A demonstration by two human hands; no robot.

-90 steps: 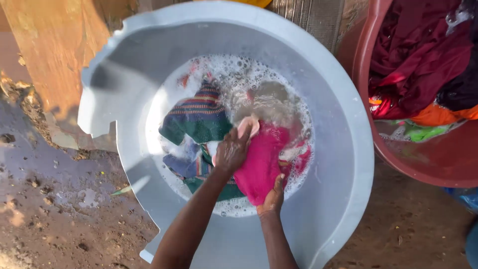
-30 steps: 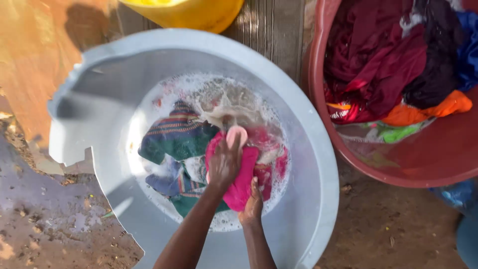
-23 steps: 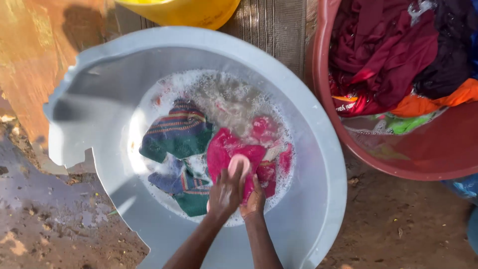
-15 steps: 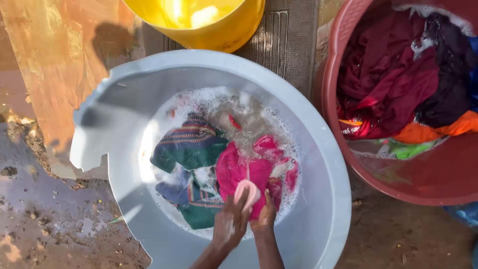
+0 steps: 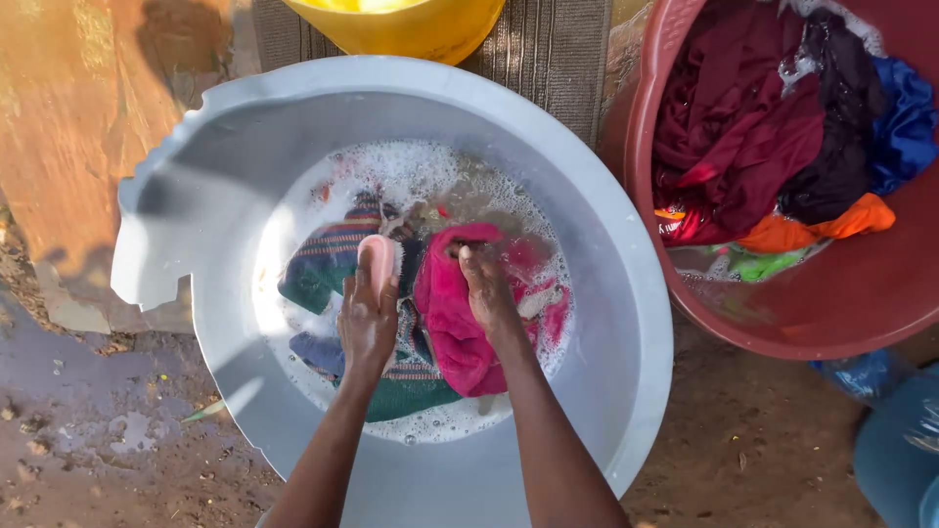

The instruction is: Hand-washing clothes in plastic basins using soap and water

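A large grey plastic basin (image 5: 606,303) holds soapy water and wet clothes. My left hand (image 5: 367,318) is closed around a pink bar of soap (image 5: 376,258), held over a striped green and blue garment (image 5: 328,259). My right hand (image 5: 489,288) grips the bunched top of a bright pink garment (image 5: 452,328) that lies in the foam. The two hands are a short way apart, side by side in the middle of the basin. Both forearms reach in from the bottom edge.
A dark red tub (image 5: 861,293) at the right holds maroon, black, blue and orange clothes. A yellow bucket (image 5: 401,24) stands behind the basin on a ribbed mat (image 5: 558,49). Wet dirt ground (image 5: 98,430) lies to the left; a blue object (image 5: 900,440) sits at bottom right.
My hands were together on the pink garment, rubbing the soap on it. Now they have parted: the left carries the soap over the striped cloth, the right holds the pink garment's top.
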